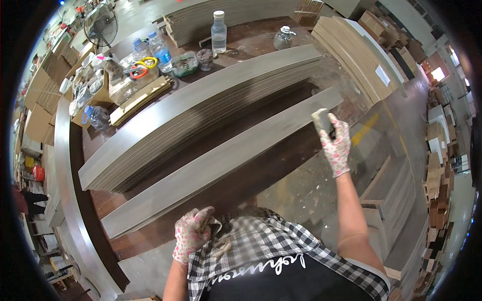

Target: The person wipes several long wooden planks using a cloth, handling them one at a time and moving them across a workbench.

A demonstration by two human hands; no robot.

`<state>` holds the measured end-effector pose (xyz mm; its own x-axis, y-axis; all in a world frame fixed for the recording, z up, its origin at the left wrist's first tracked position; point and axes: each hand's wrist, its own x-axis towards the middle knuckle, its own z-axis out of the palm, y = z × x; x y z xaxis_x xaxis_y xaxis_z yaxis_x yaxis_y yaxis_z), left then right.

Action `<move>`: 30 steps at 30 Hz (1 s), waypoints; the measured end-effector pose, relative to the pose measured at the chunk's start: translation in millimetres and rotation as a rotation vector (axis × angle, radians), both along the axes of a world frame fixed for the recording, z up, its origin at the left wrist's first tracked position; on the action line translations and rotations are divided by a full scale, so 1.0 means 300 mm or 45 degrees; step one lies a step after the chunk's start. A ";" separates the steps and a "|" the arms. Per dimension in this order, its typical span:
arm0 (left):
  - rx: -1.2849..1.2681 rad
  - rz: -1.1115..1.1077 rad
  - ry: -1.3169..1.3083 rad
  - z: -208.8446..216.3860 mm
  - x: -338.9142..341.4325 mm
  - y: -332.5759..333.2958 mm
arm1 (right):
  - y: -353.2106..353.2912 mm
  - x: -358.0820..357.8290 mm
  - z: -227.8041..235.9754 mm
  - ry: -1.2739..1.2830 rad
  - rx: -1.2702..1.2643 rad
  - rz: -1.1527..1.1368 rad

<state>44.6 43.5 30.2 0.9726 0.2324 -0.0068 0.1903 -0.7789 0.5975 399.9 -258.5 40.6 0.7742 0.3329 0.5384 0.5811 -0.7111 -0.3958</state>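
Observation:
My right hand (338,145), in a white glove with pink flowers, is closed round a small grey sanding block (320,120). It holds the block at the right part of a long grey panel (221,163), which lies slantwise on the dark brown table. My left hand (193,234), gloved alike, is curled in front of my body, beyond the panel's near edge. Something thin and greyish shows at its fingers, too little to name. Just behind the panel lies a stack of similar long grey panels (201,100).
Along the table's back stand a clear bottle with a white cap (219,32), a blue-labelled water bottle (160,52), a glass jar (282,39) and scissors (145,65). A box of odds and ends (93,85) is at left. Stacked boards (356,57) flank the right; a fan (100,25) stands behind.

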 end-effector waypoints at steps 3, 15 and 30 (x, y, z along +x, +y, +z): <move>0.041 0.057 0.006 0.037 0.067 -0.047 | -0.159 0.215 -0.004 -0.016 -0.018 -0.090; 0.540 0.451 -0.398 0.116 -0.016 -0.005 | 0.380 -0.089 0.192 -0.007 -0.136 0.520; 0.345 0.187 -0.255 0.011 -0.221 0.129 | 1.394 -1.022 0.191 0.371 -0.227 1.759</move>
<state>-21.6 82.3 33.6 0.9045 0.3370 0.2614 0.2121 -0.8872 0.4097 93.3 159.5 97.8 -0.1496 0.9453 0.2899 0.7525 0.2990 -0.5868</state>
